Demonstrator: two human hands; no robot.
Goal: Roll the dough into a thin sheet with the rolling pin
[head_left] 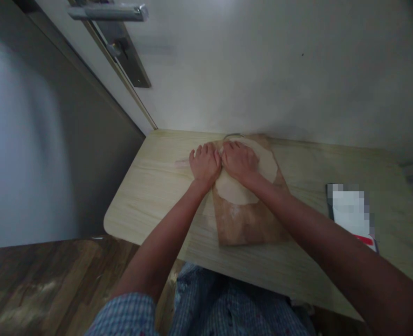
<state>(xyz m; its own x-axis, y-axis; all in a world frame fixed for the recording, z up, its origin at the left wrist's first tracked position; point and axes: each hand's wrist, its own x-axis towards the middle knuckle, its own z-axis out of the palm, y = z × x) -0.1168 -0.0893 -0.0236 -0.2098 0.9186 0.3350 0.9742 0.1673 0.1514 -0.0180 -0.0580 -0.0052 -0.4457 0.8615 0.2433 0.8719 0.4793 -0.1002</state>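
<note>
A wide, flat sheet of pale dough [239, 191] lies on a brown wooden board [237, 228]. Across its upper left part, my left hand [205, 163] and my right hand [239, 161] press down side by side, thumbs close together, with fingers curled over a thin rolling pin. One pale end of the rolling pin [182, 163] sticks out to the left of my left hand; the rest is hidden under my hands. My left hand is at the board's left edge, and my right hand is over the dough.
The board rests on a light wood table [140, 200] against a white door or panel with a metal handle [108, 12]. To the right, partly behind my right forearm, lies a flat item with a blurred white face [349, 207] and a red strip. A curved wire shows behind the board.
</note>
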